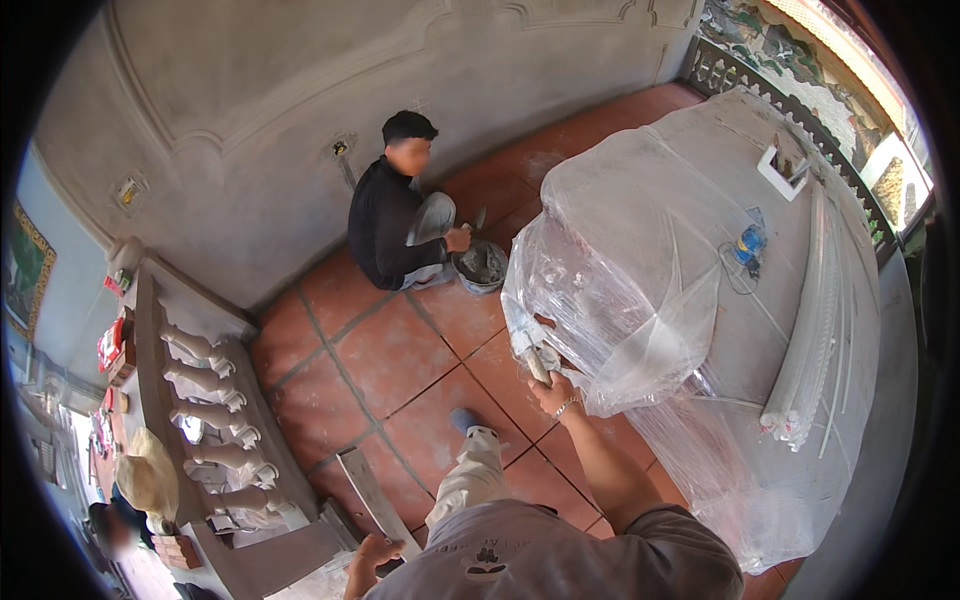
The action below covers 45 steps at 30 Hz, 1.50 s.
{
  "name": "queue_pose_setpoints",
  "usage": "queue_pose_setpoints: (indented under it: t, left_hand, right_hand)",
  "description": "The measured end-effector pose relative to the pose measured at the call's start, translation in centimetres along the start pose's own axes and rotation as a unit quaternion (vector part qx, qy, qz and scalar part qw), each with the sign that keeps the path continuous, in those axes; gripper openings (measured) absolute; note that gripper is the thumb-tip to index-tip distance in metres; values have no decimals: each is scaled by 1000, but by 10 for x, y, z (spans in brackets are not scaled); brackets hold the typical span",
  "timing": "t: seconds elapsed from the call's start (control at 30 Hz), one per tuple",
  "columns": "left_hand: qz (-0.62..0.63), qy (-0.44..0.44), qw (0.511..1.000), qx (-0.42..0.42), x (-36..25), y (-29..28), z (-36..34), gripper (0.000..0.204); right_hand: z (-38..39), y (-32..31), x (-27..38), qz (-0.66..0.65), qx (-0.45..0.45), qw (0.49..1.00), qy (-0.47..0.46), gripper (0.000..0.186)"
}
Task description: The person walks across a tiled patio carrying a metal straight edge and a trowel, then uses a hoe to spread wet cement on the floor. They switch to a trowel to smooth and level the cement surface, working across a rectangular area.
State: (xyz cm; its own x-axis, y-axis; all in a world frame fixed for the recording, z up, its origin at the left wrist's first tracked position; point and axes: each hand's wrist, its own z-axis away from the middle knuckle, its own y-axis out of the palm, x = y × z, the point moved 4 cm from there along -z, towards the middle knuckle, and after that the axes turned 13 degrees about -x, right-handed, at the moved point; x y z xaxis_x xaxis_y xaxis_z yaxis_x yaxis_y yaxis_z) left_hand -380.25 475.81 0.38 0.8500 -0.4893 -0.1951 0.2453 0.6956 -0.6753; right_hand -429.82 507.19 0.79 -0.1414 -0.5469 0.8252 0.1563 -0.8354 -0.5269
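Note:
My left hand is closed on the near end of a long, narrow, pale grey plastering float, low in front of my body. The float slants up and leftward over the tiles. Out to the right, my right hand grips a trowel by its light handle. Its blade points away from me, beside the plastic sheeting, and looks smeared with grey. Ahead, a crouching person in a dark top has a hand over a bucket of grey mortar, with a small trowel there.
A large plastic-wrapped bulk fills the right side, bearing long white strips, a blue-labelled bottle and a white frame. Red floor tiles lie between it and a balustrade at left. A straw hat and another person are beyond.

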Motion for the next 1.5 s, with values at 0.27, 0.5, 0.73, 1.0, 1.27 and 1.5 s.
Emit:
queue_pose_setpoints:
  t: [0.27, 0.5, 0.73, 1.0, 1.27, 1.5]
  left_hand:
    - [289, -58, 953, -69, -92, -122, -83, 33]
    - [399, -81, 904, -129, -120, -193, -97, 37]
    - [371, -171, 898, -166, -130, -184, -68, 32]
    - [261, -255, 926, -96, -262, -192, -48, 30]
    - [231, -301, 922, -75, -346, -222, -62, 32]
    - [143, -229, 960, -76, -384, -240, -79, 36]
  right_hand:
    - [-143, 80, 120, -333, 53, 911, 236, 22]
    - [-270, 155, 172, -398, 33, 854, 334, 21]
    - [-397, 220, 160, -409, 34, 821, 396, 26]
    - [-511, 269, 95, -332, 18, 826, 456, 34]
    - [-554, 290, 91, -334, 113, 831, 430, 30]
    - [-572, 296, 97, -370, 134, 837, 381, 23]
